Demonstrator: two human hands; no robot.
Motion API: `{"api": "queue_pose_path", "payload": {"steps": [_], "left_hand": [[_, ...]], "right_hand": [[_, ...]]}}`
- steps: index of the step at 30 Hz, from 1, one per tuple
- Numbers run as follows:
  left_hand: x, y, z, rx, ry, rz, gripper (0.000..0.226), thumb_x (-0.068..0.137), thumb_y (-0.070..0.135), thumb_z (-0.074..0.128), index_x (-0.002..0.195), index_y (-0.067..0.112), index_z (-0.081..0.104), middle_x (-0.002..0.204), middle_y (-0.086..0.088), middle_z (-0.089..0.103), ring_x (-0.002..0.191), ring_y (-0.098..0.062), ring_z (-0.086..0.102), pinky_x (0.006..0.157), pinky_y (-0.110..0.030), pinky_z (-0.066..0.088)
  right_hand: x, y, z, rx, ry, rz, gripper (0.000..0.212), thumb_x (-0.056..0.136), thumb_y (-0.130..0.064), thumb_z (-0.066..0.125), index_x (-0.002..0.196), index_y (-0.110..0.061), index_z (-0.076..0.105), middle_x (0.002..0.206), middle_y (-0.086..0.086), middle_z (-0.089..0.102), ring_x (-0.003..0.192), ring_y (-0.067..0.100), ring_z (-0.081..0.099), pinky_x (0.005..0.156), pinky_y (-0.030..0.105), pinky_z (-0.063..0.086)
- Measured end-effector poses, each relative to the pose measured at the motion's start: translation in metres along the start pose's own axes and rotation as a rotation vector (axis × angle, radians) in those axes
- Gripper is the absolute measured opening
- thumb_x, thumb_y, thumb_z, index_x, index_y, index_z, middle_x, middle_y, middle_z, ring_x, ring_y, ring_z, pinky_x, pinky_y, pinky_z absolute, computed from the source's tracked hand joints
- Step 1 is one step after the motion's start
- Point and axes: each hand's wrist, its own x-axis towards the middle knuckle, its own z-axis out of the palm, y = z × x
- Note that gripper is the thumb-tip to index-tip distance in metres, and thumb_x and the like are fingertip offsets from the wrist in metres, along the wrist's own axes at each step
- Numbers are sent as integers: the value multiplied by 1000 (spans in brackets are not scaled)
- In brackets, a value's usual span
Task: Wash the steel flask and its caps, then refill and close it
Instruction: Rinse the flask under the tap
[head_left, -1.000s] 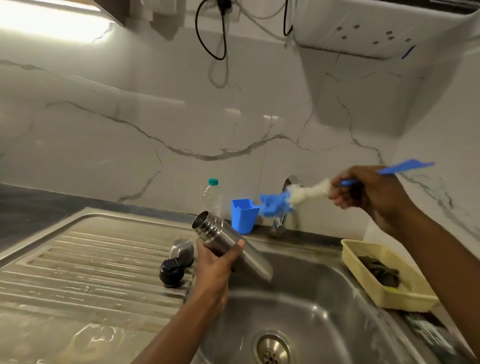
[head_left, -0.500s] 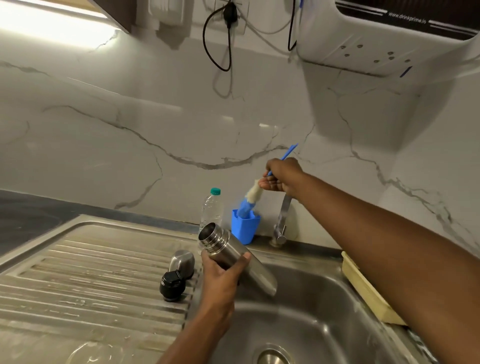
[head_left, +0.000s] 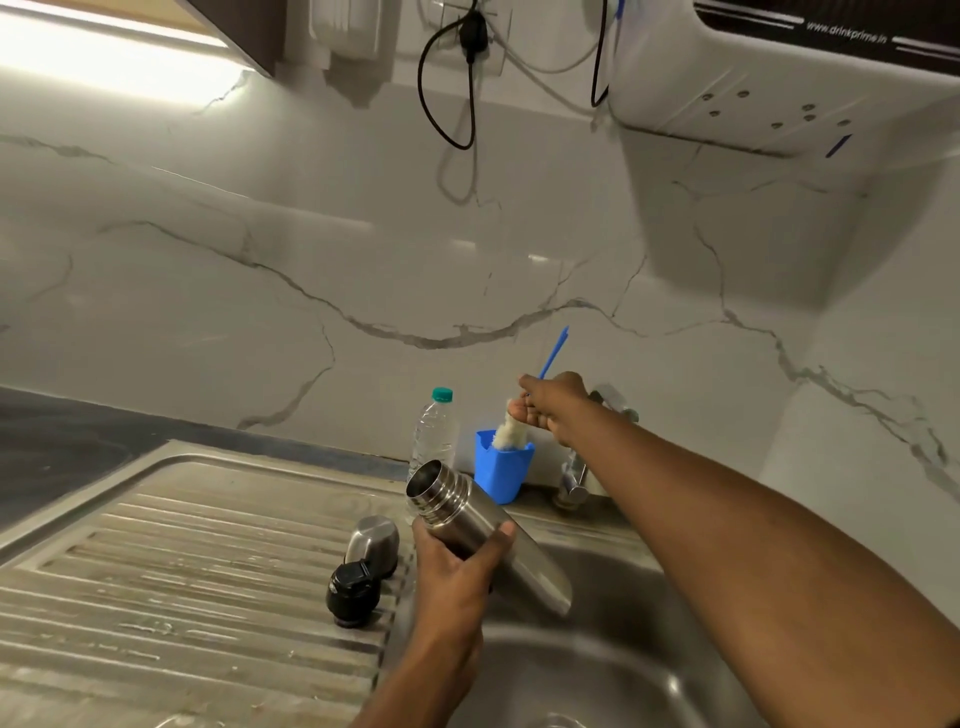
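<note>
The left hand (head_left: 457, 566) grips the steel flask (head_left: 483, 525) around its upper body, tilted over the left rim of the sink (head_left: 613, 670), its uncapped mouth pointing up and left (what is inside cannot be told). The right hand (head_left: 553, 408) pinches the blue handle of a bottle brush (head_left: 511, 428), whose pale head sits inside the blue cup (head_left: 501, 470) at the back edge of the surface. Just left of the cup stands a clear plastic bottle (head_left: 434, 431) with a green top. The steel cap (head_left: 373, 543) and black inner cap (head_left: 350, 592) rest on the ribbed drainboard (head_left: 182, 571), beside the sink's left rim
</note>
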Motion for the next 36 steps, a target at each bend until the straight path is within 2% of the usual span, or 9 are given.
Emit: {"api": "queue_pose_path", "payload": {"steps": [9, 12, 15, 17, 20, 24, 30, 32, 36], "left_hand": [[-1, -1, 1, 0, 8, -4, 53, 83, -2, 81, 118, 28, 54, 110, -9, 76, 114, -35, 70, 100, -57, 56], [-4, 1, 3, 1, 5, -7, 53, 84, -4, 79, 116, 30, 54, 113, -10, 74, 114, -34, 69, 98, -57, 56], [-8, 5, 5, -4, -17, -6, 55, 85, -6, 77, 112, 35, 53, 113, -7, 71, 109, -29, 68, 97, -56, 56], [-11, 6, 6, 14, -43, -26, 54, 86, -6, 76, 112, 35, 51, 115, -7, 69, 108, -27, 68, 97, -56, 55], [-13, 8, 5, 78, -62, -60, 57, 78, 1, 83, 119, 29, 54, 121, -12, 70, 114, -33, 68, 101, -62, 54], [-15, 6, 4, 144, -74, -117, 66, 68, 12, 90, 126, 24, 61, 125, -11, 71, 115, -37, 70, 97, -67, 55], [-18, 6, 5, 234, -129, -101, 65, 66, 14, 90, 124, 23, 63, 120, -10, 74, 107, -34, 75, 91, -60, 61], [-19, 6, 6, 270, -131, -103, 67, 63, 15, 90, 124, 22, 63, 117, -10, 75, 104, -33, 76, 87, -57, 62], [-22, 6, 8, 375, -141, -75, 63, 63, 15, 89, 121, 20, 64, 106, -8, 79, 96, -28, 79, 79, -49, 64]], "right_hand": [[-23, -31, -31, -195, -172, -65, 30, 88, -7, 82, 106, 4, 60, 99, 27, 74, 76, 28, 77, 73, 36, 66], [-42, -52, -51, -189, -200, -81, 29, 89, -2, 79, 109, 12, 62, 102, 30, 73, 76, 29, 76, 69, 33, 66], [-75, -72, -74, -142, -198, -114, 28, 92, -5, 76, 109, 15, 64, 103, 30, 74, 84, 33, 79, 73, 33, 66], [-105, -73, -91, -66, -211, -146, 22, 94, -6, 75, 104, 5, 59, 103, 29, 74, 92, 35, 78, 77, 35, 66], [-141, -43, -112, 0, -260, -183, 36, 91, -8, 78, 119, -6, 55, 101, 27, 76, 88, 32, 79, 75, 37, 66], [-153, 46, -122, 25, -229, -204, 42, 89, -13, 81, 127, -13, 62, 95, 14, 79, 88, 27, 79, 85, 47, 65], [-153, 150, -117, -53, -120, -236, 25, 96, -21, 73, 121, -22, 71, 105, -1, 78, 95, 9, 75, 79, 30, 64], [-156, 167, -115, -104, -119, -285, 21, 98, -28, 71, 119, -28, 72, 108, -9, 76, 101, 3, 72, 85, 29, 63], [-164, 177, -113, -212, -338, -377, 40, 95, -40, 72, 134, -39, 63, 129, -19, 67, 118, -9, 60, 98, 17, 53]]}}
